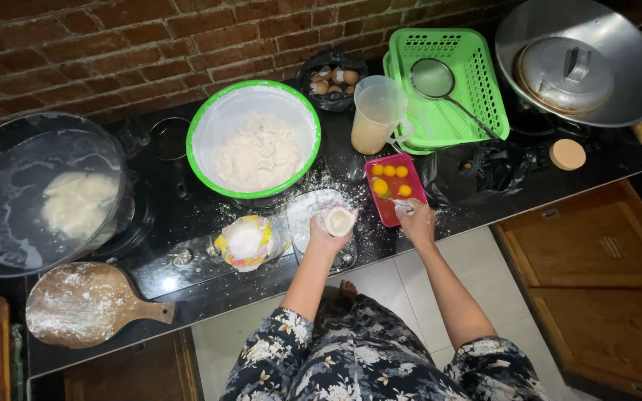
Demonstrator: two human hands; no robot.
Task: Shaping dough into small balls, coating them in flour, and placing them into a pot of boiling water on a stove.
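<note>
Left hand (327,236) holds a dough piece (339,220) over a floured plate (313,208). Right hand (414,220), just right of it, at a tray of egg yolks (393,184). Flour bag (247,241) left of left hand; bowl of dough (255,141) behind it. Jug (377,113) behind the tray; basket (455,85) further right.

Black counter (187,278) bears green-rimmed bowl (255,138), red tray (395,187), wooden board (87,303), green basket (451,85)
</note>
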